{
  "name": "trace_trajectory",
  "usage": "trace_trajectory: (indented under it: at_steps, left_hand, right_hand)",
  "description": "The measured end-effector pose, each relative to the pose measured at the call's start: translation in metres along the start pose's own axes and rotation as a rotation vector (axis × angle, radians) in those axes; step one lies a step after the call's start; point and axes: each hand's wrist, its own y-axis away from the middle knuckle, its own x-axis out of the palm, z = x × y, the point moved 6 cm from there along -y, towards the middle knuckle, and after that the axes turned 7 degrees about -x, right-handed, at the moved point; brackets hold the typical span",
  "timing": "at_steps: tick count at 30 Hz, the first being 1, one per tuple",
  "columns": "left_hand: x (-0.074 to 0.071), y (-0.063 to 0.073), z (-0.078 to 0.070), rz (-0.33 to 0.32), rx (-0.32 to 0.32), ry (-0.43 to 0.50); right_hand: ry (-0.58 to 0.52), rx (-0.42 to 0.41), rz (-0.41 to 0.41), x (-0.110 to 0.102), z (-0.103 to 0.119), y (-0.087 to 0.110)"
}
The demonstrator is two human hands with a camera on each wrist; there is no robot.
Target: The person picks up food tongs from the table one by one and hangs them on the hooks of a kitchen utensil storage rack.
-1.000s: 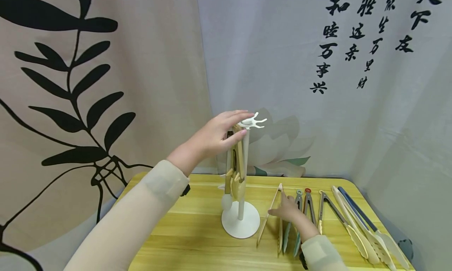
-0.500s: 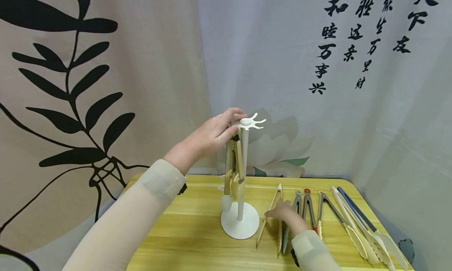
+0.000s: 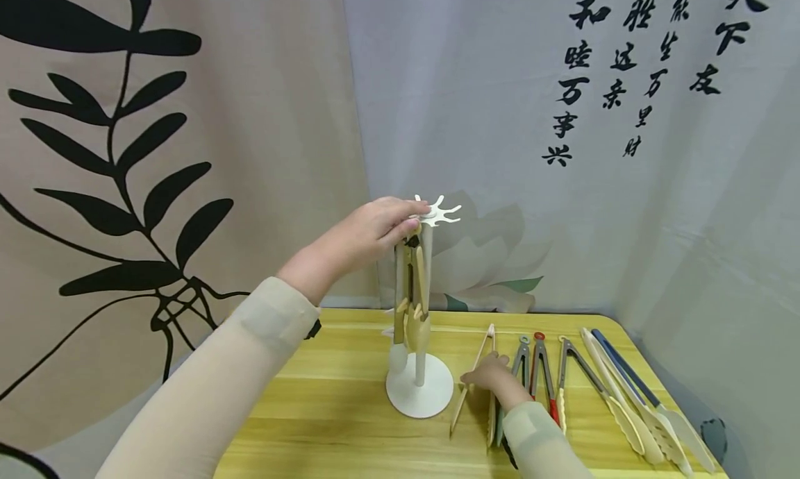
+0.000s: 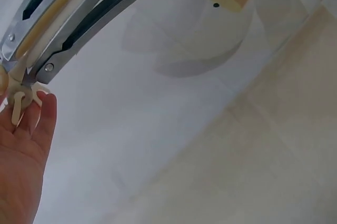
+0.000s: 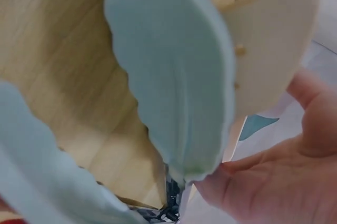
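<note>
At the top of the white stand [image 3: 420, 399] the left hand [image 3: 375, 229] hides the upper ends of hanging utensils [image 3: 420, 279], while right of that stand the right hand [image 3: 496, 378] covers part of the beige tongs [image 3: 479, 356], its grip unclear.

Yellow rectangular wood tabletop [image 3: 325, 396]: visible grain, smooth, slight sheen. White round-based pole stand [image 3: 419, 399]: smooth, satin; plastic or painted metal, can't tell which. Silver-grey long-armed metal tongs [image 4: 97, 28]: semi-gloss arms, shiny rivets, dk matt inset strips. Pale-teal scalloped tong heads [image 5: 176, 71], silicone- or plastic-look: smooth faces, v. matt. Narrow V-shaped tan tongs [image 3: 460, 406]: wood-look, matt. Blue straight plastic-look handle [image 3: 625, 368]: smooth, low gloss. Lt-grey hanging cloth backdrop [image 3: 450, 83]: matt, w/ soft vertical folds. Cream tubular cloth sleeve [image 3: 219, 389]: matt, soft-looking.
</note>
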Motion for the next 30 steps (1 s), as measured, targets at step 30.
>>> trace_trajectory:
  at_steps: [30]
  left_hand:
    - [-0.004,0.001,-0.007,-0.131,0.064,-0.149]
  right_hand:
    - [0.051,0.010,0.006,-0.012,0.028,0.023]
